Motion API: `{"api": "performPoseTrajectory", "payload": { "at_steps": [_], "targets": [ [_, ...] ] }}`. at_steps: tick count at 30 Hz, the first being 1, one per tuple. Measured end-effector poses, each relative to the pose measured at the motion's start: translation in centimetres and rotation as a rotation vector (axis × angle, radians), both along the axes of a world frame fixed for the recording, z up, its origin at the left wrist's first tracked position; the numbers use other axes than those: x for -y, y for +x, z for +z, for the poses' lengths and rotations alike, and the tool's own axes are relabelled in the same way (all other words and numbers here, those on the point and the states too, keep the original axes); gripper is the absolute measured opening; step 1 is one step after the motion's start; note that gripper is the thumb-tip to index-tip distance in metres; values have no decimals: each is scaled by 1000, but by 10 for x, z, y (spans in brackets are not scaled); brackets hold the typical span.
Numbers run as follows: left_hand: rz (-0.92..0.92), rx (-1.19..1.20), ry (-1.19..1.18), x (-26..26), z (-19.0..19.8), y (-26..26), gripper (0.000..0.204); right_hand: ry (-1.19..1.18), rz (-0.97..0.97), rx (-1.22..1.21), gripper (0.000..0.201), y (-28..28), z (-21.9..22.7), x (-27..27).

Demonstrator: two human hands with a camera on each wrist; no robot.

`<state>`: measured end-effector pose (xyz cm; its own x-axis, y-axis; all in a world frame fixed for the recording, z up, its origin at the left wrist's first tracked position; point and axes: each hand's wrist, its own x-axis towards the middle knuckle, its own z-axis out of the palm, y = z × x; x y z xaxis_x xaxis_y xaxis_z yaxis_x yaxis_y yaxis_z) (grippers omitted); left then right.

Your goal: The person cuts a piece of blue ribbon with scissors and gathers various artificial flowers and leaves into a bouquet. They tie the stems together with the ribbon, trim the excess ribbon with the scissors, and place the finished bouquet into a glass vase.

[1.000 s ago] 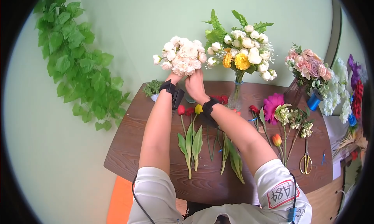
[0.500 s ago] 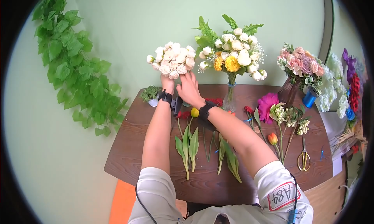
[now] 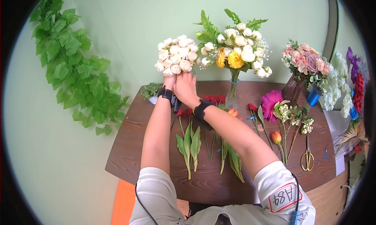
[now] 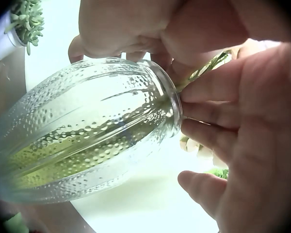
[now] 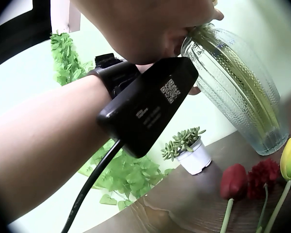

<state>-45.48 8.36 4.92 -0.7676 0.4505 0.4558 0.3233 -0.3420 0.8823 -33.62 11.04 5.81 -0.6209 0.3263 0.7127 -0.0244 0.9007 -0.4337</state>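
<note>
A bunch of pale, creamy white roses [image 3: 177, 56] rises above both hands in the head view. Its green stems run down inside a textured clear glass vase [image 4: 87, 131], seen in both wrist views. My left hand [image 4: 140, 26] curls round the neck of this vase, with fingertips along its rim. Just under the blooms, my right hand [image 3: 185, 87] has its fingers stretched out. In the left wrist view those straight fingers [image 4: 213, 87] lie at the vase's mouth, beside the emerging stems. The roses hide part of both hands from above.
A small potted succulent [image 3: 150, 90] stands left of the hands. To the right are a vase of white and yellow flowers [image 3: 232, 95] and a pink arrangement [image 3: 303, 60]. Tulips [image 3: 190, 146], a magenta flower [image 3: 271, 104] and gold-handled scissors [image 3: 307, 160] lie on the table.
The rose heads have shifted and tilted, now sitting a little further left in view. My right hand has moved left, and its bent fingers have straightened beneath the blooms.
</note>
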Motion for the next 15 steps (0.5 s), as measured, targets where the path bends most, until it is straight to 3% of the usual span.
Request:
{"api": "performPoseTrajectory", "payload": {
  "at_steps": [5, 11, 13, 15],
  "targets": [
    [10, 139, -25, 9, 15, 32, 34, 2, 18, 20, 48, 1, -1, -5],
    [53, -114, -46, 18, 11, 24, 39, -11, 81, 54, 41, 10, 1, -14],
    [151, 6, -83, 22, 10, 22, 38, 3, 124, 30, 37, 15, -2, -19],
    [230, -29, -128, 32, 2, 25, 35, 18, 173, 3, 33, 26, -8, -25]
  ]
}}
